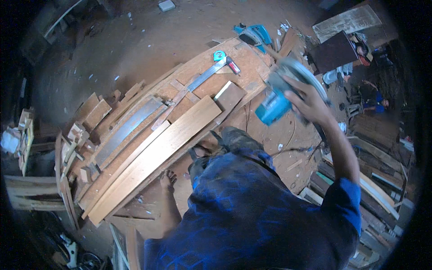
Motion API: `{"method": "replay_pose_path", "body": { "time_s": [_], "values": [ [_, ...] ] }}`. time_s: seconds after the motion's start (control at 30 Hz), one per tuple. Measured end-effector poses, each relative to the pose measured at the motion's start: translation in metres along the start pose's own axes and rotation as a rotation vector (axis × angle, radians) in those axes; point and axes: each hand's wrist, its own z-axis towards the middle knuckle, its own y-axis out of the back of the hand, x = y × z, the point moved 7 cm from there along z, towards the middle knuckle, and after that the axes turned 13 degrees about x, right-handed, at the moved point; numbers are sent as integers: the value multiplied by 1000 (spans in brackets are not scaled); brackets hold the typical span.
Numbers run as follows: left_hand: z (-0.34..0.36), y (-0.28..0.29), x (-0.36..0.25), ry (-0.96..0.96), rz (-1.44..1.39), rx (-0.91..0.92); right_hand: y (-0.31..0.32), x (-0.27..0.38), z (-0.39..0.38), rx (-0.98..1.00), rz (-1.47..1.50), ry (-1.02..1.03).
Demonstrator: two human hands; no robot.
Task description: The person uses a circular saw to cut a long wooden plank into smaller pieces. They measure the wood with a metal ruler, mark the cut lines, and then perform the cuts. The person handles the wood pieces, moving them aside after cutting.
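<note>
My right hand is wrapped round the handle of a teal circular saw, held up off the bench's right end. Motion blurs the saw and its round guard. Low by the bench's near edge hangs my left hand, fingers apart and holding nothing. Beside it, a long, pale planed plank lies slantwise on the wooden workbench. A shorter brown board lies past the plank's upper right end. Further back are a flat metal strip with a red-and-dark end piece and a teal tape measure.
A long level-like metal bar and several wood offcuts occupy the bench's left part. Another teal power tool sits by its far end. Stacked boards stand at right. Farther off, a person in blue appears at the right.
</note>
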Motion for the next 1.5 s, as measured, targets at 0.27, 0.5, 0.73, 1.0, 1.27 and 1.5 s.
{"method": "replay_pose_path", "body": {
  "time_s": [0.27,0.5,0.73,1.0,1.27,1.5],
  "values": [
    [-37,-35,48,-45,-201,-303,-42,-87,204,721,-756,126],
    [-118,-189,167,71,-426,-407,-108,-222,296,776,-975,246],
    [-145,-275,249,57,-184,-463,-178,-342,270,696,-1500,469],
    [-152,-331,107,-56,-317,-581,-161,-307,246,684,-1243,635],
    [-137,-358,87,-49,-5,-670,-234,-151,270,869,-271,592],
    [-54,-391,-3,-250,-277,-540,-328,-98,255,751,-664,848]
  ]
}}
